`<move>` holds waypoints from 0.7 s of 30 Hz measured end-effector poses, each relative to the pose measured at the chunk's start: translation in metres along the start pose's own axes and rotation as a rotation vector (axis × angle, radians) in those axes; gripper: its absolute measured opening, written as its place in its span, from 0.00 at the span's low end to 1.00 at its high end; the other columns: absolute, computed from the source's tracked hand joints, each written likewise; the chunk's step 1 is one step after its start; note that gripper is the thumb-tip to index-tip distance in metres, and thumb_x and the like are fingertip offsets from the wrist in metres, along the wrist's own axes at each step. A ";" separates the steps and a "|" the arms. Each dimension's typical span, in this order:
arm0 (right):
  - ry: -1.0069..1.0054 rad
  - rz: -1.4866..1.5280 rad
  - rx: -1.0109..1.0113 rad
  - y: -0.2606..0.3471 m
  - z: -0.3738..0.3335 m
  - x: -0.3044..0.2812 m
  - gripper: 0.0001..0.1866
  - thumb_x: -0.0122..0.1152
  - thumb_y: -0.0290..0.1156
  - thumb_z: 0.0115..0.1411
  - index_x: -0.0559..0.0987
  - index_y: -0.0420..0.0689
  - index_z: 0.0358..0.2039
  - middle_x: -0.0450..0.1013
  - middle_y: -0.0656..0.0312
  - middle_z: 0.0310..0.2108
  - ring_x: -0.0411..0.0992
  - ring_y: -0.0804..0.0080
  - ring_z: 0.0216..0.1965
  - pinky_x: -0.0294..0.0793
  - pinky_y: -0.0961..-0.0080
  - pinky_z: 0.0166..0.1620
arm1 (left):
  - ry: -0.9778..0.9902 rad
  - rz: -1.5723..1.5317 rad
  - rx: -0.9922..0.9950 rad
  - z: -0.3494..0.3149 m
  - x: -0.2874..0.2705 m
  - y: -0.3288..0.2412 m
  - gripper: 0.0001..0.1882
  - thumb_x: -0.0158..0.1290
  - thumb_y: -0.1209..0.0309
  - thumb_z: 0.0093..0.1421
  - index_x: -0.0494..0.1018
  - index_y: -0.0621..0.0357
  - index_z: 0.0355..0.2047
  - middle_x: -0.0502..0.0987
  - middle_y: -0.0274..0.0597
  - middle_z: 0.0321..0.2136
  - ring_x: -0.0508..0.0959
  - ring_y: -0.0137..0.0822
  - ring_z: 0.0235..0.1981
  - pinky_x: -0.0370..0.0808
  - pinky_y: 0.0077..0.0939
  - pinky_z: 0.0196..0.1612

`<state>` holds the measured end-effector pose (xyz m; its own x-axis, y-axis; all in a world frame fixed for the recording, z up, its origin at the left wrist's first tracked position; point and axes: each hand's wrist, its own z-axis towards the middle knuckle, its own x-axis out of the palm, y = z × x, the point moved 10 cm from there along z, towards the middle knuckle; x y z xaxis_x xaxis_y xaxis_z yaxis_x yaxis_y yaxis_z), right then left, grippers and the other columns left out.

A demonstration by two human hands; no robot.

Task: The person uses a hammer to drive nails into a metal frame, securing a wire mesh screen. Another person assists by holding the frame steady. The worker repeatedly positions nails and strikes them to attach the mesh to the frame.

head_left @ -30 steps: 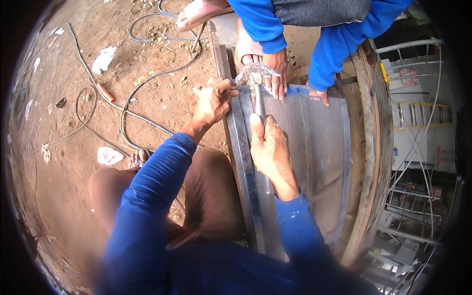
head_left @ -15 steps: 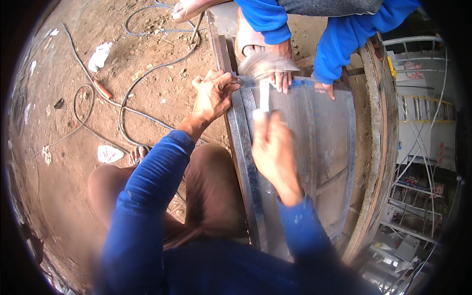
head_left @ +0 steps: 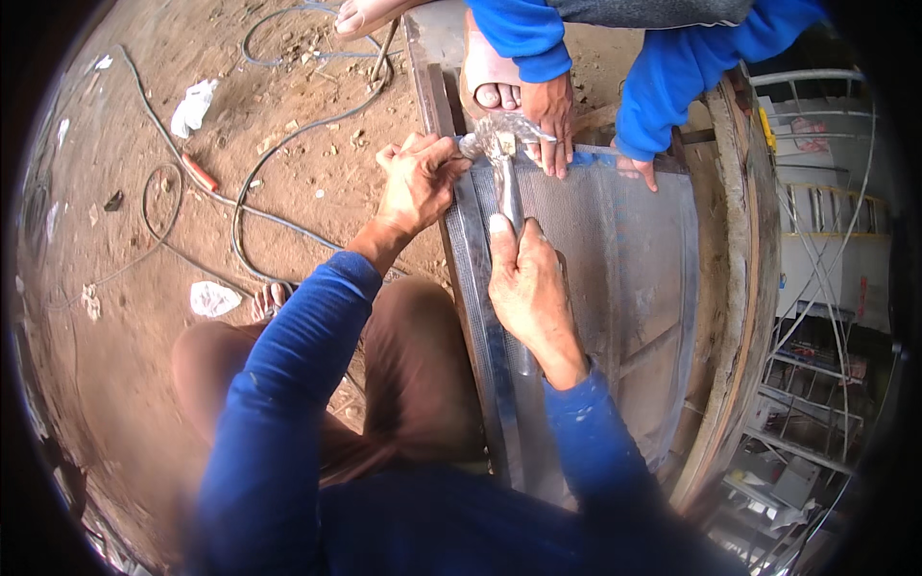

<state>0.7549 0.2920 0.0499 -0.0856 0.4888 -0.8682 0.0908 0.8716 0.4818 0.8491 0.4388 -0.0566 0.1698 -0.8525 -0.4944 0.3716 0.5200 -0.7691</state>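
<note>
My right hand (head_left: 534, 288) is wrapped round the handle of a claw hammer (head_left: 508, 187). The hammer's head lies at the far left corner of a wire mesh panel (head_left: 576, 226), its striking end close by the fingertips of my left hand (head_left: 419, 182). That left hand is pinched closed at the corner; what sits between its fingers is hidden. Grey metal strips (head_left: 485, 317) run along the panel's left side. Across from me, a co-worker's hand (head_left: 551, 120) presses on the far edge beside the hammer's claw, and their other hand (head_left: 636, 171) rests at the far right corner.
Under the panel is a wooden frame (head_left: 744, 317) with a raised right edge. Cables (head_left: 254, 182) loop over the dirt floor (head_left: 106, 326) on the left. A co-worker's bare foot (head_left: 490, 72) is close behind the hammer. Metal scaffold bars (head_left: 821, 278) stand on the right.
The hammer's head, blurred over the panel's far edge before, is now sharp and farther left, by my left fingers. My right hand has shifted slightly; my left hand stays put.
</note>
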 end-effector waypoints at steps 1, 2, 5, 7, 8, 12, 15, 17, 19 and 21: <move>-0.016 0.012 -0.003 0.001 -0.004 -0.007 0.28 0.50 0.49 0.83 0.75 0.32 0.39 0.77 0.26 0.30 0.77 0.20 0.38 0.75 0.35 0.38 | 0.024 0.004 -0.013 -0.003 0.001 0.001 0.02 0.65 0.66 0.67 0.84 0.42 0.39 0.82 0.29 0.36 0.80 0.41 0.47 0.60 0.51 0.56; -0.033 0.025 -0.006 0.003 -0.007 -0.016 0.27 0.51 0.49 0.83 0.75 0.32 0.39 0.77 0.27 0.29 0.77 0.20 0.38 0.75 0.35 0.37 | 0.048 0.008 -0.025 -0.005 0.002 0.002 0.02 0.65 0.67 0.67 0.84 0.42 0.39 0.82 0.29 0.36 0.80 0.41 0.47 0.60 0.51 0.56; -0.033 0.217 -0.032 0.044 -0.006 -0.058 0.22 0.53 0.45 0.83 0.74 0.35 0.41 0.73 0.41 0.21 0.76 0.40 0.24 0.71 0.49 0.29 | -0.077 -0.021 0.009 -0.001 -0.011 0.003 0.03 0.66 0.65 0.67 0.82 0.44 0.37 0.81 0.29 0.33 0.79 0.40 0.42 0.58 0.49 0.54; -0.140 0.340 -0.044 0.062 -0.014 -0.089 0.21 0.53 0.43 0.83 0.74 0.36 0.41 0.69 0.49 0.19 0.72 0.51 0.19 0.67 0.55 0.26 | -0.058 -0.026 0.012 0.000 -0.008 0.002 0.04 0.66 0.65 0.67 0.82 0.44 0.37 0.81 0.30 0.33 0.79 0.41 0.42 0.58 0.48 0.53; -0.167 0.322 -0.063 0.061 -0.018 -0.089 0.21 0.53 0.44 0.83 0.74 0.36 0.41 0.70 0.49 0.19 0.72 0.52 0.19 0.67 0.55 0.26 | -0.056 -0.024 0.009 -0.001 -0.008 0.002 0.04 0.66 0.65 0.67 0.82 0.44 0.36 0.81 0.30 0.33 0.79 0.41 0.42 0.58 0.48 0.53; -0.081 0.166 -0.071 0.034 -0.016 -0.038 0.22 0.53 0.45 0.83 0.74 0.36 0.40 0.74 0.44 0.21 0.77 0.47 0.21 0.71 0.51 0.27 | -0.026 0.006 -0.002 0.000 -0.006 0.004 0.03 0.66 0.65 0.67 0.82 0.44 0.36 0.81 0.29 0.32 0.79 0.41 0.42 0.59 0.49 0.53; -0.022 0.088 -0.067 0.000 -0.007 -0.009 0.27 0.51 0.49 0.82 0.75 0.33 0.40 0.78 0.29 0.28 0.80 0.24 0.35 0.77 0.36 0.36 | -0.073 -0.006 0.029 0.007 -0.008 0.002 0.04 0.66 0.65 0.67 0.82 0.44 0.36 0.81 0.29 0.32 0.79 0.40 0.42 0.59 0.49 0.54; -0.039 0.056 -0.060 0.018 -0.003 -0.026 0.25 0.52 0.48 0.83 0.75 0.35 0.40 0.78 0.37 0.24 0.80 0.30 0.30 0.75 0.43 0.31 | -0.067 -0.033 -0.013 -0.003 -0.007 0.004 0.03 0.66 0.64 0.67 0.82 0.44 0.37 0.81 0.28 0.33 0.80 0.39 0.43 0.59 0.50 0.56; -0.062 0.211 -0.074 0.046 -0.006 -0.057 0.23 0.53 0.46 0.83 0.74 0.36 0.40 0.73 0.45 0.20 0.77 0.46 0.22 0.70 0.51 0.27 | -0.056 -0.037 -0.015 -0.002 -0.009 0.003 0.03 0.66 0.65 0.68 0.82 0.44 0.37 0.81 0.28 0.33 0.80 0.39 0.43 0.59 0.50 0.56; -0.137 0.302 -0.081 0.064 -0.016 -0.086 0.22 0.53 0.45 0.84 0.74 0.37 0.40 0.70 0.50 0.18 0.73 0.56 0.18 0.67 0.56 0.25 | -0.049 -0.041 -0.013 -0.001 -0.007 0.001 0.03 0.66 0.65 0.68 0.82 0.44 0.37 0.82 0.27 0.33 0.80 0.39 0.43 0.58 0.50 0.56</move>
<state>0.7520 0.3061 0.1571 0.0672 0.7203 -0.6904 0.0124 0.6913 0.7224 0.8475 0.4455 -0.0547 0.1990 -0.8747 -0.4419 0.3673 0.4846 -0.7939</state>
